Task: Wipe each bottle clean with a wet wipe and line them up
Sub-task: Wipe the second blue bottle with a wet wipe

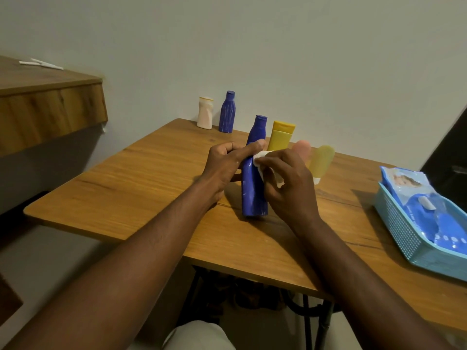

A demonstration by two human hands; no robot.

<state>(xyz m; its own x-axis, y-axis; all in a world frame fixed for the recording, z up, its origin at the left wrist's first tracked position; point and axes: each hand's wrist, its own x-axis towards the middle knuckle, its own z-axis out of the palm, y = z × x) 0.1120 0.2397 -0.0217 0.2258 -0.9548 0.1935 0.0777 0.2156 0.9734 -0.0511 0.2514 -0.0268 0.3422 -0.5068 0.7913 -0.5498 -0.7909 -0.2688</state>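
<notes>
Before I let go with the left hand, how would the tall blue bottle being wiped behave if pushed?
The blue bottle is tall on a narrow base, so a push near its top would probably tip it. Under the wet wipe in the right hand, its smooth plastic is likely slippery.

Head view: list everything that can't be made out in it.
All in the head view:
Blue bottle: middle covered by the left hand and by the right hand with the wet wipe.
Pink tube: lower part hidden behind the right hand.
Yellow-green tube: blurred, label unreadable.
Basket and wipes pack: cut off by the right edge; print too small.
White items on the shelf: too small to identify.
</notes>
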